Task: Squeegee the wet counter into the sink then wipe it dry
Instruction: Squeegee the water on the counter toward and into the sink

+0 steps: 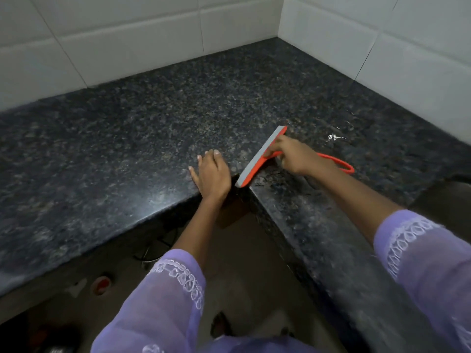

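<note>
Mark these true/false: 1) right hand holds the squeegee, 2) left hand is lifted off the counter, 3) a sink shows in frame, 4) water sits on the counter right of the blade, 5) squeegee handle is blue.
1) The right hand holds the squeegee: true.
2) The left hand is lifted off the counter: false. It lies flat on the counter near the inner corner edge, fingers spread.
3) A sink shows in frame: false. Only counter, tiled wall and floor are visible.
4) Water sits on the counter right of the blade: true, a shiny wet patch.
5) The squeegee handle is blue: false. It is orange-red, with a grey blade.
</note>
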